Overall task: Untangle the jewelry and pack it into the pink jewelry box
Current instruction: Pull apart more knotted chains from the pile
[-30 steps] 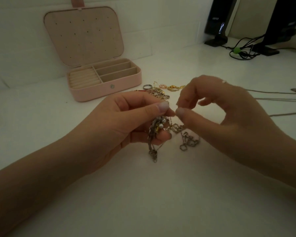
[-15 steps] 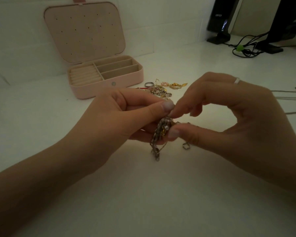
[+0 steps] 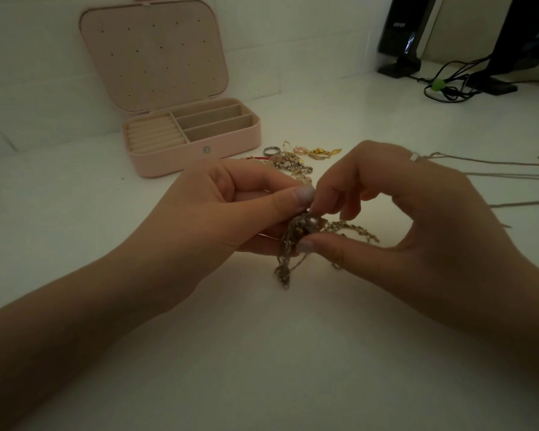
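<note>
Both forearms reach in from the lower corners and meet mid-frame above the white surface (image 3: 293, 353). The left hand (image 3: 227, 209) pinches the tangled jewelry (image 3: 299, 231) between thumb and curled fingers; the right hand (image 3: 417, 219), at 3 o'clock from it, pinches the same knot, a chain trailing under its palm. The pink jewelry box (image 3: 196, 150) stands open at 11 o'clock, loose jewelry (image 3: 296, 160) just beside it. A black speaker (image 3: 402, 29) at 1 o'clock carries lettering too blurred to read.

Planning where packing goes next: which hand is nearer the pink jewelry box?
Left. The left hand is just in front of the pink jewelry box; the right hand is farther off to its right.
</note>
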